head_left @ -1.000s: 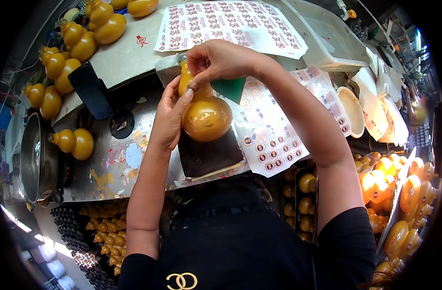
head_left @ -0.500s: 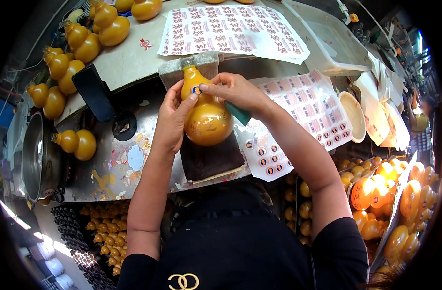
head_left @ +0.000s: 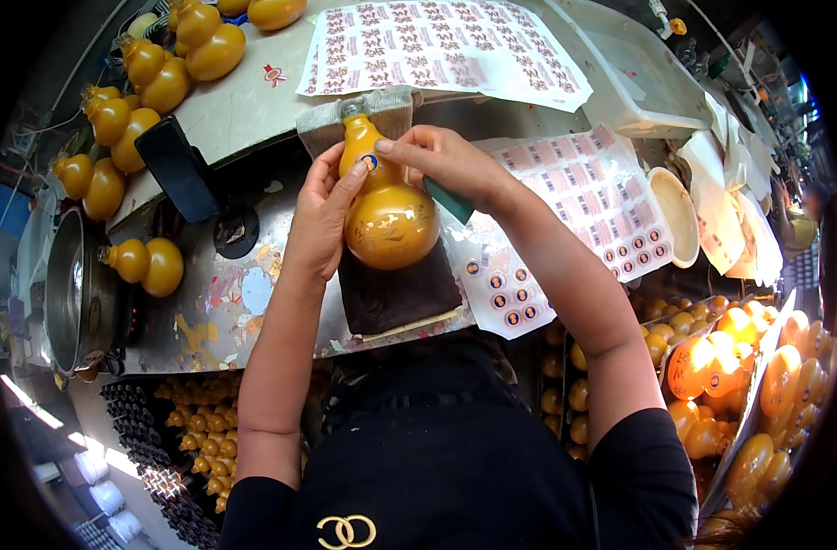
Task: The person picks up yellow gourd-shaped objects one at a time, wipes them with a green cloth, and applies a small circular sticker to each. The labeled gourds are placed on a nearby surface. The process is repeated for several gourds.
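A glossy yellow gourd-shaped bottle [head_left: 393, 229] lies in front of me, its clear-topped neck pointing away and resting on a grey cloth [head_left: 392, 107]. My left hand [head_left: 316, 220] grips its left side, thumb on the upper bulb beside a small round blue-and-orange sticker [head_left: 370, 161]. On the other side my right hand [head_left: 450, 163] has its thumb near the sticker and its fingers curled. A flat green piece [head_left: 449, 201] sticks out from under those curled fingers. Beneath the bottle's wide end is a dark brown pad [head_left: 391, 307]. Dark lettering marks the lower bulb.
Sticker sheets lie at the right [head_left: 583, 197] and on the raised shelf [head_left: 437, 55]. Several gourd bottles [head_left: 166, 87] stand far left; one more [head_left: 153, 266] lies nearer. A phone [head_left: 177, 170] on a stand, a metal pan [head_left: 70, 293] and a plastic tub [head_left: 634, 73] flank the bench.
My right thumb has lifted from the sticker and sits a little higher on the neck. My left hand keeps its hold; the whole view has shifted slightly.
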The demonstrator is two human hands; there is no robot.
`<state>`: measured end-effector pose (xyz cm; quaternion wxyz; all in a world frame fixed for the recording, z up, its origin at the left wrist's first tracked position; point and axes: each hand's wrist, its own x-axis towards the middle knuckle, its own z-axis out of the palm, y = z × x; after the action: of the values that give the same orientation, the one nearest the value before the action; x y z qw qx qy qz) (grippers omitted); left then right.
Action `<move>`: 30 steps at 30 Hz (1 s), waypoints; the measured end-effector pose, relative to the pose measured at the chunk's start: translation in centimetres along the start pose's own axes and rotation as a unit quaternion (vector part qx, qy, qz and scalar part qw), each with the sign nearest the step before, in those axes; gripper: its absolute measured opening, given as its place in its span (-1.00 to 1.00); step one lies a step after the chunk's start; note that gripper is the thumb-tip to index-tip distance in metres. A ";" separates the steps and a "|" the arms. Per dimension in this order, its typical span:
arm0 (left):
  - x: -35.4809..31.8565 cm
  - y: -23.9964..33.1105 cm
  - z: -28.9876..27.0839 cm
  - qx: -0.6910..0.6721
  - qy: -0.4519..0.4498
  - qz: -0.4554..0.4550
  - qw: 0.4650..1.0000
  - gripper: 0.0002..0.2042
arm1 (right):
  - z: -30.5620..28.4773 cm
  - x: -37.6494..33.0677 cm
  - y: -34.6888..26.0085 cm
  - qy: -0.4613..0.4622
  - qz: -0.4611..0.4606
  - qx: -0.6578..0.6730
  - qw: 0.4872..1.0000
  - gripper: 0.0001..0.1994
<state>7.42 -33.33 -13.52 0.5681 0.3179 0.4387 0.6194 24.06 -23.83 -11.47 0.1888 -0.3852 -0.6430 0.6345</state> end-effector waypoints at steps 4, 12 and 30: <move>0.0 0.1 0.0 0.003 -0.002 -0.003 1.000 -0.49 | 0.2 0.2 0.7 0.007 -0.036 -0.018 0.999 -0.45; 0.2 0.1 -0.2 0.003 -0.002 -0.012 1.000 -0.50 | 0.1 0.1 0.4 -0.011 -0.032 0.017 0.999 -0.47; 0.3 0.1 -0.3 -0.014 -0.014 -0.012 1.000 -0.54 | 0.3 0.4 0.7 -0.003 -0.043 -0.010 0.999 -0.41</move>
<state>7.05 -33.08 -13.61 0.5860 0.3131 0.4255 0.6145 23.82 -23.83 -12.31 0.2099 -0.3567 -0.6661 0.6205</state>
